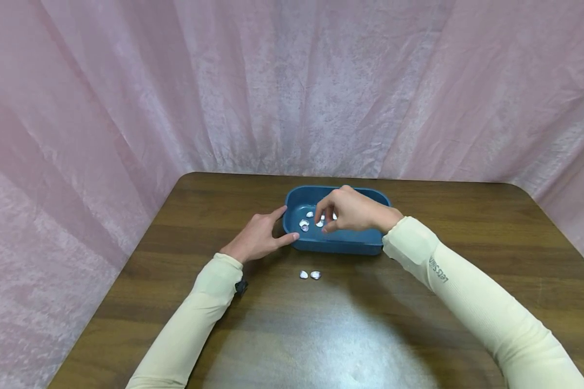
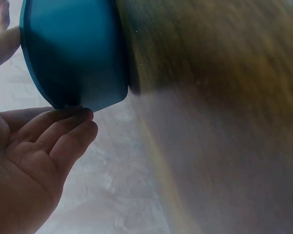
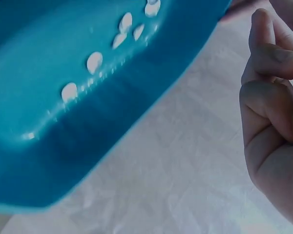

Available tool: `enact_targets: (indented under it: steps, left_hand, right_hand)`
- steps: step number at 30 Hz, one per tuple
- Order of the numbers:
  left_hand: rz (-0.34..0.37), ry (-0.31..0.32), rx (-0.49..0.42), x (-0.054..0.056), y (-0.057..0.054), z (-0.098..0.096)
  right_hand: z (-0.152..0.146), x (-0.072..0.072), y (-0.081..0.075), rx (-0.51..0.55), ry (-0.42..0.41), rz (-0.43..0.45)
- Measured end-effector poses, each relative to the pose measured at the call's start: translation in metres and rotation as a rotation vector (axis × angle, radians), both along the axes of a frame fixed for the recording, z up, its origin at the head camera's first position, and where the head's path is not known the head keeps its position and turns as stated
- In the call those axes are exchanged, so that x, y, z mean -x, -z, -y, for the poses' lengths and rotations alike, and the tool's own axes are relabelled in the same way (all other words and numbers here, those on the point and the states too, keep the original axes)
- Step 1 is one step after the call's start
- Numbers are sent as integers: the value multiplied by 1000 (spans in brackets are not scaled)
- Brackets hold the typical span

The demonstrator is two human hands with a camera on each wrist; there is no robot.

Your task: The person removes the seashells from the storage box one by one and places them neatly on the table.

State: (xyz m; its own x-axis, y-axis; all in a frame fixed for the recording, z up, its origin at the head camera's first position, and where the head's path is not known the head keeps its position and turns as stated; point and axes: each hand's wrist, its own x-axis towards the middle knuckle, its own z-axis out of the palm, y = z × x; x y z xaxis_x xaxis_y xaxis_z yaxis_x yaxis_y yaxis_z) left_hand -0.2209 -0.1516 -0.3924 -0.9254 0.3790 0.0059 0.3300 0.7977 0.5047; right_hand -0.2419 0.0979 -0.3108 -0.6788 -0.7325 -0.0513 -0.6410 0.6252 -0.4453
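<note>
Nearest the person, the pale left sleeve (image 1: 190,319) and right sleeve (image 1: 472,289) reach over the brown table (image 1: 214,216) toward the blue bin (image 1: 338,247), the landmark here. Two small white pieces (image 1: 316,275) lie on the table in front of the bin's near wall, toward its left half. They sit side by side with a gap between, in a row roughly parallel to that wall.

The bin stands upright, its long axis running left to right across the person's view, roughly along the table's far edge; one narrow end faces the left hand (image 1: 259,236). That hand is at the bin's left end, thumb touching the near left corner and the straight fingers resting against the end wall.

The right hand (image 1: 354,210) is above the bin's middle and right part, knuckles up, fingers bent and pointing down and left into it. Whether it pinches anything cannot be told.

Below and to the left of that hand, several more white pieces (image 1: 310,214) lie on the bin's floor, two of them overlapping near the left end. Beyond the bin, past the table's far edge, hangs a pink curtain (image 1: 292,92).
</note>
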Motion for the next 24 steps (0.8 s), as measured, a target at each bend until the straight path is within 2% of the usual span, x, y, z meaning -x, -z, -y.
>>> enact_targets:
  steps: [4, 9, 17, 24]
  left_hand:
    - [2, 2, -1, 0, 0, 0]
    - [-3, 1, 1, 0, 0, 0]
    - [1, -3, 1, 0, 0, -1]
    - [-3, -2, 2, -1, -1, -2]
  right_hand:
    - [0, 14, -5, -35, 26, -15]
    - [0, 31, -3, -77, 78, 0]
    - [-6, 61, 17, -173, 158, 7]
    - [-6, 77, 34, -243, 230, 48]
